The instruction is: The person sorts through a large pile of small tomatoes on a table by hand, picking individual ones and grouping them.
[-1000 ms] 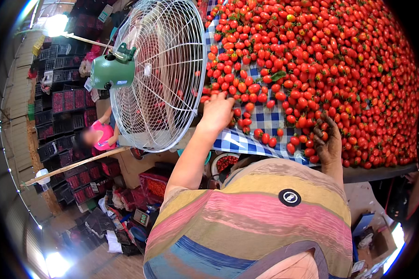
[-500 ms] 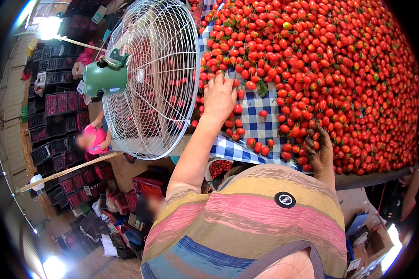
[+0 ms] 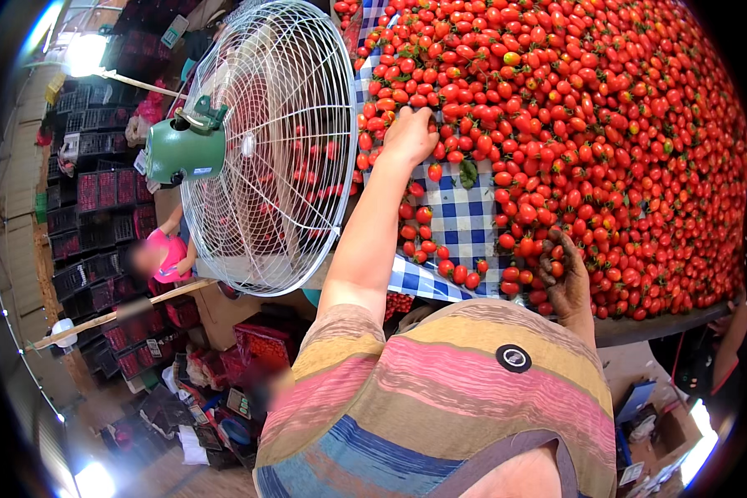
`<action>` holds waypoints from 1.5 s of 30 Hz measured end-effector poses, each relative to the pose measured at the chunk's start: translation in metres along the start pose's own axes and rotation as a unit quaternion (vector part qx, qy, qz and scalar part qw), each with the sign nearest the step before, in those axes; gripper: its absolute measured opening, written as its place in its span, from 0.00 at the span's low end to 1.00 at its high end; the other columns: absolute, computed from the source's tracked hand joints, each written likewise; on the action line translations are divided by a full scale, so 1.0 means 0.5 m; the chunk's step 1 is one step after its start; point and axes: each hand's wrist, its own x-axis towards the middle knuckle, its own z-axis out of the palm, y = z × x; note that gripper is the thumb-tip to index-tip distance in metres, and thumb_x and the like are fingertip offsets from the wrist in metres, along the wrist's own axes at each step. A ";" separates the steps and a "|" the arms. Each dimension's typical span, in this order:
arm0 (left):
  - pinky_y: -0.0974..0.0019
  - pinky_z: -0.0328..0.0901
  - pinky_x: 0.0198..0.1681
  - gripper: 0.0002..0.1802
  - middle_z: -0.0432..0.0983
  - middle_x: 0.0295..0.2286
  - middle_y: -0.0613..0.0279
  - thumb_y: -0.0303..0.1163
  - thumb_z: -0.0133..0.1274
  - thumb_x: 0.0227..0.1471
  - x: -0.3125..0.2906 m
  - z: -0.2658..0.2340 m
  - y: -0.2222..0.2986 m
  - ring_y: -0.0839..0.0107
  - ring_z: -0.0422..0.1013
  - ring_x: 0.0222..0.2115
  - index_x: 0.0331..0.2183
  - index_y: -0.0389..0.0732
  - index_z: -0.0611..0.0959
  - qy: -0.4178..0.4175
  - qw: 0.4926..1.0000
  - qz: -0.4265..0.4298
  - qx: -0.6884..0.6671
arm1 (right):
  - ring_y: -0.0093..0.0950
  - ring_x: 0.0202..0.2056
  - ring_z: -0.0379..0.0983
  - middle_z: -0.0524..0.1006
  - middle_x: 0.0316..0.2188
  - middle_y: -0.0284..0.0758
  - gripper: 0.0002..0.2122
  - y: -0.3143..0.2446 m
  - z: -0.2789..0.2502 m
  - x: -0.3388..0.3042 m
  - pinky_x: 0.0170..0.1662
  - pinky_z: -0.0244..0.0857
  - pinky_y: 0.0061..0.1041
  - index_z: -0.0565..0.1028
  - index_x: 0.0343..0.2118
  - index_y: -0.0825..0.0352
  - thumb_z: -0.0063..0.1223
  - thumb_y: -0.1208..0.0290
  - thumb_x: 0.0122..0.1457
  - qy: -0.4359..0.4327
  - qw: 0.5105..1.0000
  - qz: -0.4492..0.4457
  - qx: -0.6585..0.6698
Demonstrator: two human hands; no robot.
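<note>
A wide heap of red cherry tomatoes (image 3: 606,141) covers most of the table, some with green stems. My left hand (image 3: 412,135) is stretched forward to the heap's left part, its fingers curled down among the fruit; what they hold, if anything, is hidden. At the heap's near edge rests my right hand (image 3: 566,280), darkly stained, palm up, with its fingers bent round cherry tomatoes. Between the hands a patch of blue-and-white checked cloth (image 3: 456,217) shows, with a green leaf (image 3: 468,173) at its far end. Several loose tomatoes lie along its left and near edges.
A large wire-caged fan (image 3: 266,149) with a green motor stands close to my left arm. Beyond it are stacked dark crates (image 3: 100,191) and a person in pink (image 3: 168,256). A red crate of tomatoes (image 3: 266,342) sits below left. Another person's arm (image 3: 729,349) shows far right.
My left hand has moved forward and slightly right, its fingers going from spread to curled. A single tomato on the bare cloth is no longer there. My right hand stays nearly in place.
</note>
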 end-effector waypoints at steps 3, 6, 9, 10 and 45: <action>0.50 0.69 0.47 0.24 0.72 0.43 0.45 0.44 0.60 0.49 -0.007 0.023 -0.017 0.49 0.74 0.44 0.46 0.43 0.79 0.078 0.994 0.010 -0.072 | 0.18 0.24 0.66 0.75 0.35 0.31 0.15 0.004 -0.004 0.001 0.21 0.55 0.16 0.74 0.50 0.64 0.50 0.60 0.67 -0.015 0.999 -0.001 -0.030; 0.52 0.69 0.48 0.27 0.74 0.43 0.46 0.49 0.60 0.50 0.003 0.021 0.028 0.49 0.74 0.45 0.45 0.38 0.79 0.093 0.994 0.034 -0.037 | 0.18 0.24 0.66 0.75 0.35 0.30 0.15 0.002 0.002 0.003 0.22 0.55 0.16 0.74 0.50 0.64 0.50 0.60 0.67 -0.010 0.999 0.003 -0.031; 0.49 0.70 0.47 0.29 0.75 0.44 0.44 0.50 0.61 0.50 0.031 0.019 0.047 0.48 0.74 0.45 0.45 0.37 0.79 0.069 0.996 0.054 -0.022 | 0.17 0.24 0.66 0.75 0.34 0.30 0.15 0.006 0.005 0.003 0.22 0.54 0.15 0.74 0.49 0.64 0.50 0.60 0.67 -0.012 0.999 0.009 -0.036; 0.50 0.70 0.46 0.29 0.76 0.43 0.44 0.50 0.61 0.50 0.036 0.020 0.044 0.48 0.75 0.44 0.45 0.37 0.80 0.067 0.996 0.060 -0.017 | 0.17 0.24 0.66 0.75 0.34 0.30 0.15 0.007 0.004 0.004 0.22 0.54 0.15 0.74 0.49 0.64 0.50 0.60 0.67 -0.009 0.999 0.011 -0.037; 0.53 0.71 0.43 0.17 0.76 0.41 0.48 0.37 0.60 0.55 -0.207 0.050 0.160 0.50 0.75 0.41 0.44 0.40 0.80 0.064 0.975 0.182 -0.114 | 0.31 0.40 0.79 0.80 0.42 0.34 0.17 -0.007 -0.008 -0.009 0.28 0.74 0.22 0.75 0.46 0.63 0.52 0.53 0.65 -0.087 0.983 0.057 0.152</action>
